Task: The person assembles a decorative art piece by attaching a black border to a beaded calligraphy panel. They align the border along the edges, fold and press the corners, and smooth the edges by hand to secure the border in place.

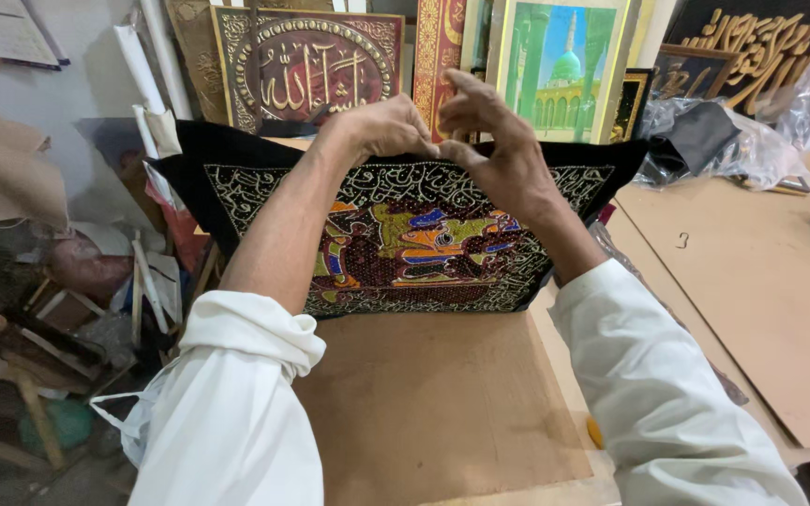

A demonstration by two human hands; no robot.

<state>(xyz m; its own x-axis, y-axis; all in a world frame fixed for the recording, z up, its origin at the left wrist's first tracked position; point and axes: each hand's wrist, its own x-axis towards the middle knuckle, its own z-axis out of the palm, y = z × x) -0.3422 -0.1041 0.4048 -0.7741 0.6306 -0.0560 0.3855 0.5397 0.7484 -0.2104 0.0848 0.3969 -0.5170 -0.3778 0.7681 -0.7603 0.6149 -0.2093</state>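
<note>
Black embroidered cloth [424,234], both hands [442,131] pinching

Back wall: gilt-framed calligraphy panels [307,66] leaning, green-domed mosque picture [562,66] beside them
Right: bare brown hardboard sheets [761,281]
Left: scrap wood clutter [39,309]

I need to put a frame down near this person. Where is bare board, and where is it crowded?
Bare: the brown board between the sleeves, below the embroidered black cloth both hands pinch at its top edge, and the tabletop to the right. Crowded: the framed pictures behind, the scrap pile at left.
</note>
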